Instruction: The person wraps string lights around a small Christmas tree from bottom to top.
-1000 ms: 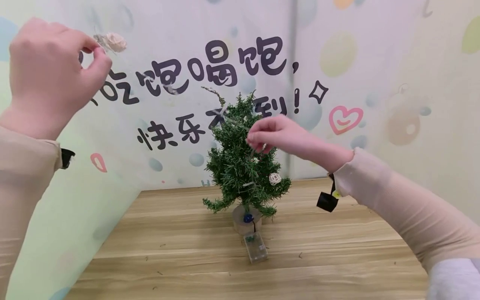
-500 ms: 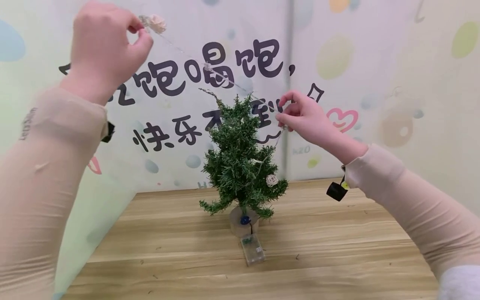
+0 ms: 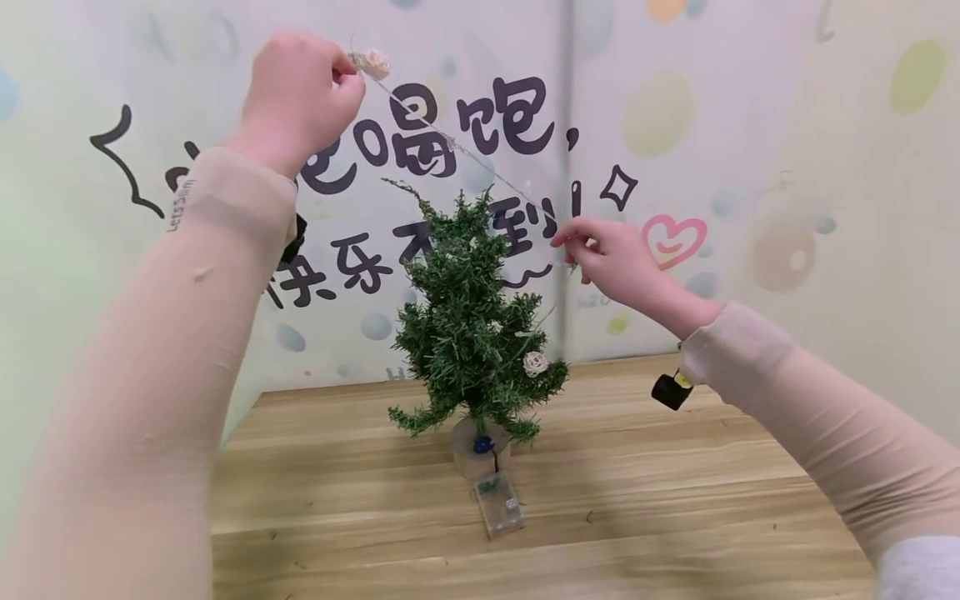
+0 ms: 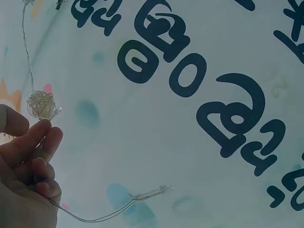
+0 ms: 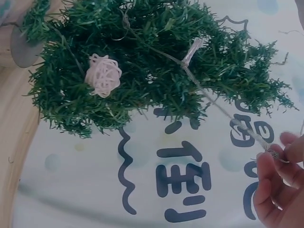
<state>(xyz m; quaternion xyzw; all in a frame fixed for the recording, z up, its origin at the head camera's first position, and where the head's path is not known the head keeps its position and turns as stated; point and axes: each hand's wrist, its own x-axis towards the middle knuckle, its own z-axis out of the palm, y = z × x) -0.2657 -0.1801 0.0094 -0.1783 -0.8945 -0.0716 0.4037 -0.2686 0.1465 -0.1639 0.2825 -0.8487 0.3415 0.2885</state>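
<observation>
A small green artificial Christmas tree (image 3: pixel 468 325) stands on the wooden table. My left hand (image 3: pixel 303 96) is raised to the upper left of it, pinching a thin wire light string (image 4: pixel 29 61) beside a pale wicker ball (image 4: pixel 42 104). From there the string slopes down to my right hand (image 3: pixel 611 258), right of the treetop, whose fingers pinch it. In the right wrist view the wire runs on from those fingers into the branches. A white wicker ball (image 3: pixel 536 363) hangs on the tree's lower right side.
A clear battery box (image 3: pixel 498 505) lies on the table (image 3: pixel 675 500) in front of the tree's round base (image 3: pixel 465 454); a dark wire joins it. Behind stands a wall (image 3: pixel 720 125) with large black lettering.
My left hand has moved right, toward the tree, with its string end. My right hand has shifted right, away from the branches, and the string now stretches between both hands.
</observation>
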